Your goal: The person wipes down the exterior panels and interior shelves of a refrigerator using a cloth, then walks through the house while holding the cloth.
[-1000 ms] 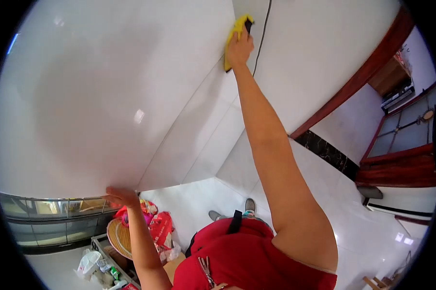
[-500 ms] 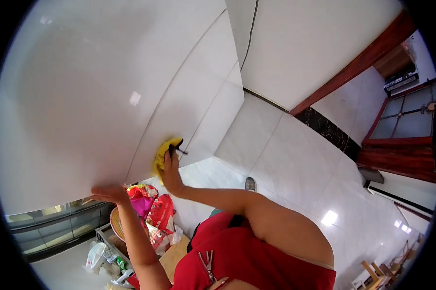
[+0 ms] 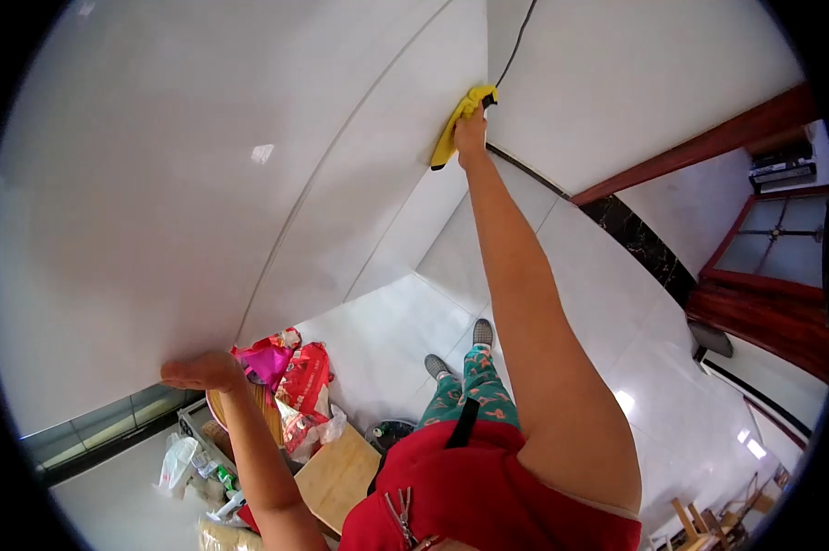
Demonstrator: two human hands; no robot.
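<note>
White panel fills upper left. Hands well apart: left hand flat, open, at panel's bottom edge; right hand, upper centre, gripping yellow cloth against panel's right side. Cloth's long axis slants lower left to upper right.

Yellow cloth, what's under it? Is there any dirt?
White panel, it seems: it shows beside the cloth. The right hand holds the cloth over that spot, so whether there's dirt beneath can't be seen.

A yellow cloth against the smooth, glossy white panel; reddish-brown, wood-like trim.
</note>
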